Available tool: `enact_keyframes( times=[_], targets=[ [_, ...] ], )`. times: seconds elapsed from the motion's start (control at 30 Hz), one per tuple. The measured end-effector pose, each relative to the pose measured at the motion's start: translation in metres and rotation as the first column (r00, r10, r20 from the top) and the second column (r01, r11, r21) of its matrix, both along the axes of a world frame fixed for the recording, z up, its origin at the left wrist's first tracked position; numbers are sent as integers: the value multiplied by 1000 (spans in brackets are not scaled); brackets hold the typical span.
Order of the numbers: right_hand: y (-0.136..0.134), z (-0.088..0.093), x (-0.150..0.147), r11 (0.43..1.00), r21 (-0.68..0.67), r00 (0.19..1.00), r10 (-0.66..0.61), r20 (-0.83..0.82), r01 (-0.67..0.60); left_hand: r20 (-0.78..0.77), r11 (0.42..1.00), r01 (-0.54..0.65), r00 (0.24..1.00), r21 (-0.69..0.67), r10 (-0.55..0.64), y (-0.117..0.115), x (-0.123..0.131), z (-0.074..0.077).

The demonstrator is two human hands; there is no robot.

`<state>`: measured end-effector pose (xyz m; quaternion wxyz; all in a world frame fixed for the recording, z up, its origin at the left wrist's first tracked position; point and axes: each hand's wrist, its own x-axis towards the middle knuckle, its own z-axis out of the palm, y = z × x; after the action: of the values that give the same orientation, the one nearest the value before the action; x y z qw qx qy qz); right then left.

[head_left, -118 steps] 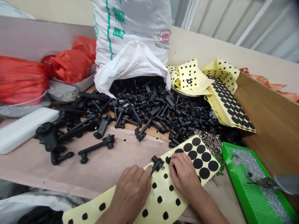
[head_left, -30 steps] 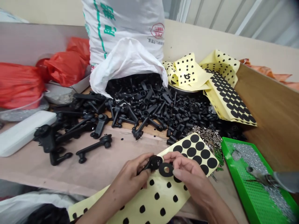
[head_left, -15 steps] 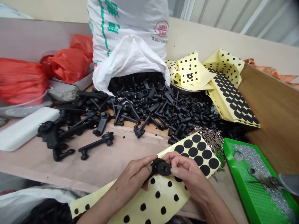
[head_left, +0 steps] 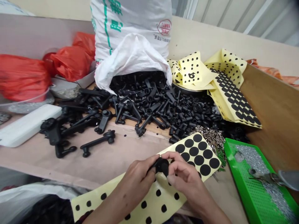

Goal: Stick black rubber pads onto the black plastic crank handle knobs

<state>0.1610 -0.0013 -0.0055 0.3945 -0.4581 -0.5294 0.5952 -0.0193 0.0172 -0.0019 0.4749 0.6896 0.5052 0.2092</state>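
Observation:
My left hand (head_left: 137,177) is closed around a black plastic crank handle (head_left: 158,164), most of which the fingers hide. At its round end my right hand (head_left: 184,172) pinches the edge of a black round sticker (head_left: 165,167), held against the handle as far as I can see. Beneath both hands lies a yellow sticker sheet (head_left: 149,196). Large black discs remain on its far right part, and small black dots cover the near part.
Black handles and small caps spill from a white woven sack (head_left: 133,56). A lone handle (head_left: 98,143) lies left of my hands. To the right are metal clips (head_left: 213,138) and a green tray (head_left: 243,189) of small metal pieces. More sticker sheets (head_left: 235,99) stand behind.
The black round sticker has turned from facing me to nearly edge-on, against the handle's end. My right fingers have curled in closer around its edge.

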Motion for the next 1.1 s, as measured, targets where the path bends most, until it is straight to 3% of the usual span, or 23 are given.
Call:
enact_keyframes(
  times=[0.2, 0.33, 0.4, 0.7, 0.8, 0.87, 0.93, 1.0, 1.1],
  targets=[
    [-2, -12, 4, 982, 175, 979, -102, 177, 71, -20, 997, -65, 998, 31, 65, 0, -3, 4],
    [-8, -16, 2, 900, 414, 909, -280, 308, 137, -14, 996, -62, 998, 63, 63, -1, -2, 8],
    [-11, -14, 2, 880, 448, 900, -315, 301, 158, -15, 994, -71, 997, 82, 72, -2, -2, 7],
    [-15, -11, 2, 848, 427, 870, -436, 230, 313, 52, 975, -155, 988, 160, 148, -7, 5, 4],
    [-12, -12, 5, 862, 284, 889, -454, 67, 419, 37, 968, -173, 985, 180, 169, -8, 5, 4],
    [-8, -10, 9, 830, 191, 851, -517, -87, 524, 1, 969, -164, 986, 187, 167, -8, 2, 2],
    [-5, -5, 15, 797, 197, 820, -563, -105, 572, -30, 970, -155, 986, 188, 164, -6, -1, 0],
    [-4, -1, 18, 831, 300, 862, -504, 50, 469, -34, 974, -142, 988, 178, 150, -5, -2, -1],
    [-5, 4, 16, 868, 469, 878, -345, 331, 165, -18, 976, -134, 990, 173, 139, -5, 1, -1]
  ],
)
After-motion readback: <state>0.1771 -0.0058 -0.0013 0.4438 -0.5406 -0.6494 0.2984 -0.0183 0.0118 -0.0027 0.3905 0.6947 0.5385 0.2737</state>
